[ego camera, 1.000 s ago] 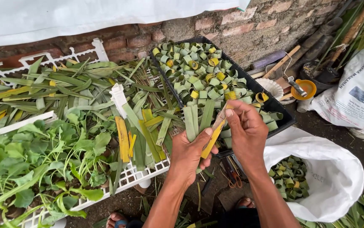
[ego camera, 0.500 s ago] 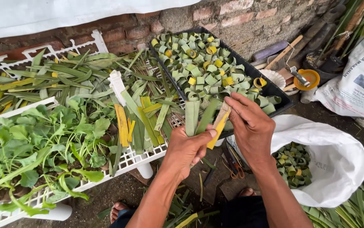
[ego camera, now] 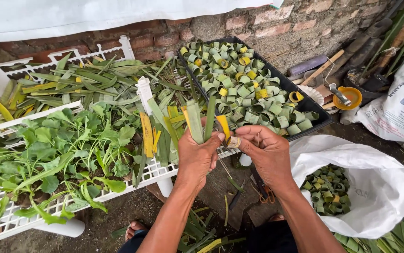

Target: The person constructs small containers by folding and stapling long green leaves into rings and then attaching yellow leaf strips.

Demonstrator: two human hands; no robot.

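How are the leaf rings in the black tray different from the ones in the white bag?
The rings in the black tray are piled high in a big heap, while the rings in the white bag form a small pile down inside it. The tray's rings lie open in daylight; the bag's are half shaded by its white bag folds. Both are curled leaf strips, green with some yellow.

Ahead of hands: black tray (ego camera: 315, 111) packed with rolled leaf rings (ego camera: 253, 89) blocks the way forward; brick wall (ego camera: 277, 23) stands just behind it.
Left: white plastic rack (ego camera: 5, 213) heaped with long leaf strips (ego camera: 84, 82) and leafy greens (ego camera: 56, 145); no bare surface to set a hand down.
Right: open white sack (ego camera: 375, 187) holding more rings sits just beside the right hand (ego camera: 267, 152).
Far right: orange bowl (ego camera: 349, 97), wooden sticks (ego camera: 324, 68) and printed bag (ego camera: 399, 107) crowd the corner.
Below: bare ground (ego camera: 117, 215) between rack and legs is open.
Between hands: left hand (ego camera: 197, 154) and right hand nearly touch; no gap.
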